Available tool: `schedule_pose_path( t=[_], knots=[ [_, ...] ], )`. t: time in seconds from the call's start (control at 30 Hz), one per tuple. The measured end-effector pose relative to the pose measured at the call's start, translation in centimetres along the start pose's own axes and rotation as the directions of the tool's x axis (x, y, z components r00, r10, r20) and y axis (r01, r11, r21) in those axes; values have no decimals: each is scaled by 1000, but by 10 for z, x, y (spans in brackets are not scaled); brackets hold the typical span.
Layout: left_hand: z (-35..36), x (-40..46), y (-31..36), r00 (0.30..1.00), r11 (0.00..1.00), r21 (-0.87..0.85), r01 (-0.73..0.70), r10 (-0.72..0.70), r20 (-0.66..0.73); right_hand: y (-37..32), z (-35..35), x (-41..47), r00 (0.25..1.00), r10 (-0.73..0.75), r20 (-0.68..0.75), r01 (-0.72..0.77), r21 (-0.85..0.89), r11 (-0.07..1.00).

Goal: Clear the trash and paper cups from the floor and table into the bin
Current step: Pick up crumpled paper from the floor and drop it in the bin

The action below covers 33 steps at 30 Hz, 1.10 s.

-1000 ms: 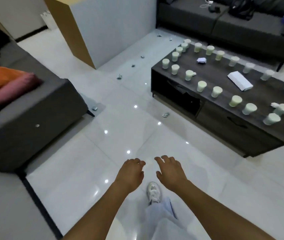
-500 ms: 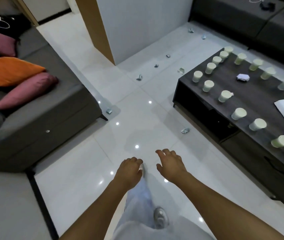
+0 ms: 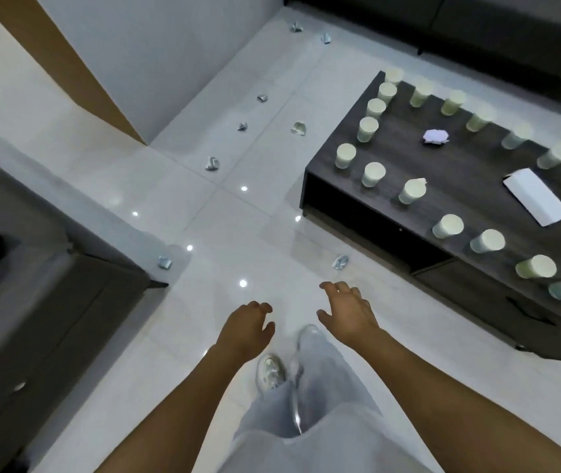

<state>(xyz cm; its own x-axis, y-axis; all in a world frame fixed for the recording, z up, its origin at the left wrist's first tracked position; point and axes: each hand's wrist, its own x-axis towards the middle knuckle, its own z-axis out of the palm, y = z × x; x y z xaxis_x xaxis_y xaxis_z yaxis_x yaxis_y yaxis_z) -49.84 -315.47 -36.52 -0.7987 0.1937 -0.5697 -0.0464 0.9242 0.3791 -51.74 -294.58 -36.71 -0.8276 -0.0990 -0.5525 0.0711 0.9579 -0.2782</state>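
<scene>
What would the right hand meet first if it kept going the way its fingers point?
Most likely the crumpled wrapper on the floor, just beyond the right hand and short of the coffee table. The hand is open and holds nothing; its height above the floor is unclear from this single view.

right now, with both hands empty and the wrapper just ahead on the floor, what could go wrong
1. The right hand is nearest the crumpled wrapper, which lies close beside the dark table; bending for it could bump the table edge and topple the paper cups.
2. The glossy floor looks slippery, so a quick step may slide.
3. No bin is in view, so a handful of trash might drop on the way.
</scene>
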Motion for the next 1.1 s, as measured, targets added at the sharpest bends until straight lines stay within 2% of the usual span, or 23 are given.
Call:
schedule_pose_path(
  t=[0.13, 0.3, 0.57, 0.73, 0.93, 1.1],
  knots=[
    [-9, 62, 0, 997, 1000, 9, 3, -4, 72, 23, -11, 56, 996, 75, 40, -76, 19, 997],
    [-2, 145, -10, 989, 994, -38, 99, -94, 112, 53, -8, 142, 989, 103, 109, -109, 48, 993],
    [25, 287, -52, 977, 988, -51, 143, -132, 169, 101, 32, 278, 972, 171, 164, -187, 87, 979],
    [72, 371, -101, 973, 987, -56, 151, -139, 184, 138, 93, 359, 956, 236, 175, -251, 66, 966],
    [143, 472, -186, 970, 994, -10, 110, -106, 217, 190, 199, 451, 937, 325, 131, -331, 28, 943],
    [189, 563, -255, 982, 995, -37, 92, -85, 166, 235, 286, 520, 919, 388, 72, -391, 34, 920]
  ],
)
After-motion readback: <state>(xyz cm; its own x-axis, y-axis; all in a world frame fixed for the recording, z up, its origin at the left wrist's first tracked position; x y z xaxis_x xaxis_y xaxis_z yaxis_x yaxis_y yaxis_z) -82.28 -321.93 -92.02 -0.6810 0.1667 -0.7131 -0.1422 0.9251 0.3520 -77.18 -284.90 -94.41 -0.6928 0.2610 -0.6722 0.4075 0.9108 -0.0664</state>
